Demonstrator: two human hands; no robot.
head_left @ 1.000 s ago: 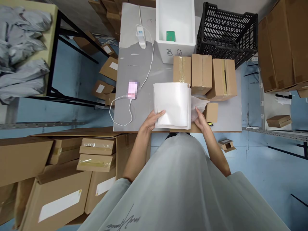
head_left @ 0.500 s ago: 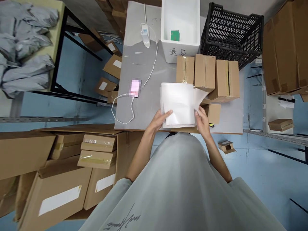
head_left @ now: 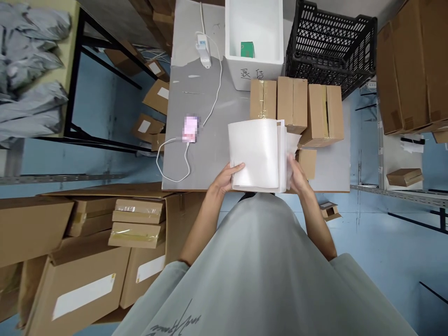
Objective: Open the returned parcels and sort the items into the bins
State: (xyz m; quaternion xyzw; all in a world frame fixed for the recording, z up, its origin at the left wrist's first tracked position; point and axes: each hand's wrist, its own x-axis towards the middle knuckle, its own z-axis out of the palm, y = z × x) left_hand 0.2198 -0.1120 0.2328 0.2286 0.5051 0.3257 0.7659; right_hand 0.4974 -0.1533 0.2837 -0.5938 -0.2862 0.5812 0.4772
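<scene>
A stack of thin white sheets (head_left: 254,154) is held over the table's front edge, slightly bowed, with loose layers fanned out at its right side. My left hand (head_left: 224,178) grips the stack's lower left edge, thumb on top and fingers underneath. At the right edge, my right hand (head_left: 298,176) is closed on the outer layers; its fingers are partly blurred. Just beyond the stack stand several taped cardboard boxes (head_left: 292,102), and a smaller cardboard box (head_left: 307,163) sits beside my right hand.
On the grey table (head_left: 196,163) lie a pixelated pink device (head_left: 191,128) with white cables and a power strip (head_left: 203,50). Behind stand a white bin (head_left: 254,77) holding a green box (head_left: 247,49), and a black crate (head_left: 331,46). Large cartons (head_left: 87,266) fill the lower left.
The stack has turned and bowed, and more layers now fan out at its right side. My right hand has shifted slightly right relative to the stack. The whole view has moved a little.
</scene>
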